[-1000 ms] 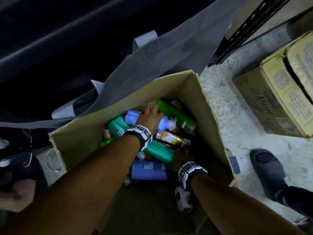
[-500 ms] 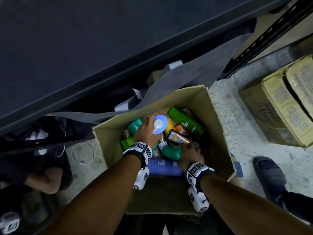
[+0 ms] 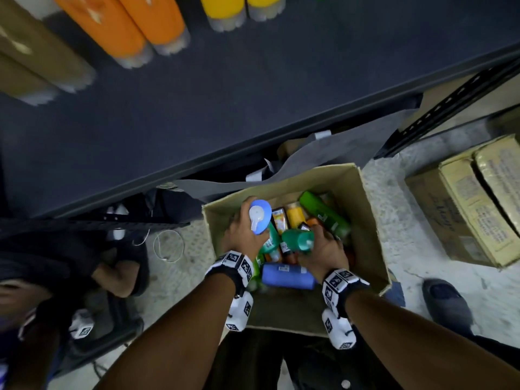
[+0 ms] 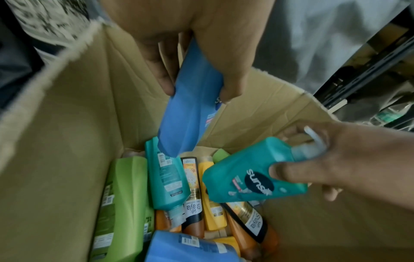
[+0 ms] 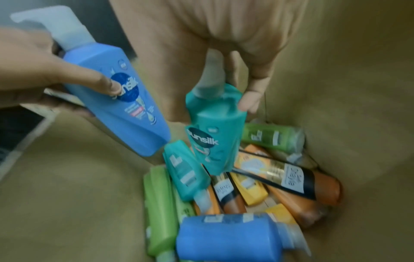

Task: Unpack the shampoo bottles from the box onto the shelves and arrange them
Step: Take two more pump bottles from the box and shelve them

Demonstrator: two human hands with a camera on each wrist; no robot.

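An open cardboard box [image 3: 365, 220] on the floor holds several shampoo bottles lying jumbled: green, teal, blue, yellow and orange. My left hand [image 3: 242, 232] grips a blue pump bottle [image 3: 260, 216] [image 4: 192, 106] [image 5: 116, 99], held upright above the box's left side. My right hand [image 3: 323, 249] grips a teal pump bottle [image 3: 299, 240] [image 4: 253, 175] [image 5: 215, 131] near its neck, just above the pile. Another blue bottle [image 3: 287, 275] lies at the near end of the box. The dark shelf [image 3: 225, 94] stretches above and behind the box.
Orange bottles [image 3: 135, 26] and yellow bottles [image 3: 242, 9] stand at the back of the shelf. A grey cloth bag [image 3: 323, 159] sits under the shelf behind the box. Taped cartons [image 3: 472, 198] lie at right. A second person's foot [image 3: 447, 305] and hand [image 3: 118, 274] are near.
Both hands have risen out of the pile, the left with the blue bottle, the right now gripping the teal one. My view has tilted up, so the shelf top shows.
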